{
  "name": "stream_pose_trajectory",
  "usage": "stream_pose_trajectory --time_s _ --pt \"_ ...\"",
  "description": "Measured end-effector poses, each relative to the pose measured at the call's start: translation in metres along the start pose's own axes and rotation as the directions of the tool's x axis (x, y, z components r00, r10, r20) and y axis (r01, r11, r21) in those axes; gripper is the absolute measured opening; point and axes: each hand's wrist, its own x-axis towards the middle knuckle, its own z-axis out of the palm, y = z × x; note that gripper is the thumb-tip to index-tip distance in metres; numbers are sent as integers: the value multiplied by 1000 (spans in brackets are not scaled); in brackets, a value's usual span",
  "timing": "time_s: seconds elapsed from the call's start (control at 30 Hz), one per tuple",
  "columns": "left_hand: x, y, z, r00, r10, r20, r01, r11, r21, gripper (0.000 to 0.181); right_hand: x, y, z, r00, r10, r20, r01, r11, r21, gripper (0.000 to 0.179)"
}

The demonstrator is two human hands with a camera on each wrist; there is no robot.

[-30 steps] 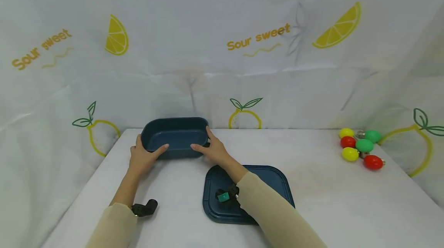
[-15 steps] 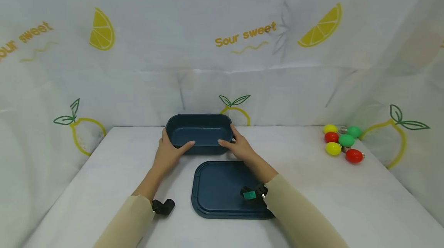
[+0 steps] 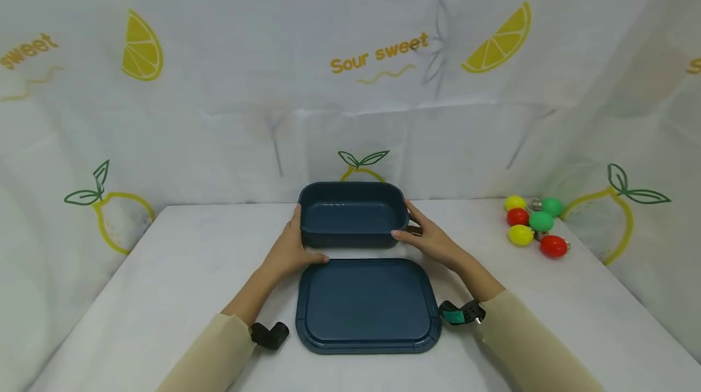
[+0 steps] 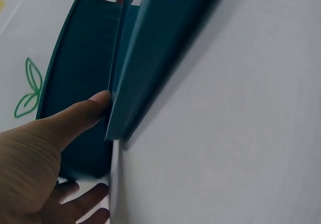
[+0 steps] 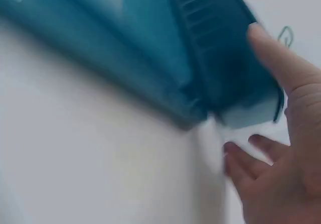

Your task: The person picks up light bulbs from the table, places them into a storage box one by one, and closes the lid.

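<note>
A dark blue rectangular box (image 3: 350, 238), open at the top, stands at the back of the table. Right in front of it lies a flat, dark blue lid (image 3: 367, 307) with a grooved rim. At the box's left end is my left hand (image 3: 288, 253), its fingers beside the wall and its thumb stretched to the lid's back edge. My right hand (image 3: 435, 243) is at the other end, thumb by the front right corner. In the right wrist view its fingers (image 5: 246, 163) are spread apart from the box (image 5: 241, 83). The far fingers are partly hidden.
Several bulb-shaped pieces in yellow, red (image 3: 554, 246) and green (image 3: 541, 221) lie in a cluster at the table's back right. A white cloth with lemon prints (image 3: 495, 39) hangs behind the white table (image 3: 181, 276).
Both hands have moved the box rightward, from the back left to behind the lid. The left thumb has left the box's front for the lid's edge. The head view has shifted slightly.
</note>
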Motion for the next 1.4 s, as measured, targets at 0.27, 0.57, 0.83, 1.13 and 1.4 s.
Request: stream_pose_trajectory --time_s 0.27,0.57,0.83,1.13,1.4 --pt "-4 -16 -4 999 52 -16 -52 999 -6 129 -15 30 5 971 -227 -73 222 973 -64 107" --pt "-3 -27 17 981 105 -165 -108 994 -9 116 -7 30 11 951 -281 -132 259 953 -160 92" --pt "-6 -16 34 955 106 -276 -117 993 -23 103 -3 31 14 933 -286 -221 215 931 -296 88" --pt "-2 -15 40 983 103 -150 -109 993 -32 98 2 43 -1 925 -269 -267 156 912 -379 92" --pt "4 -17 36 976 161 -146 -168 985 -37 98 -11 46 1 931 -250 -267 164 938 -305 91"
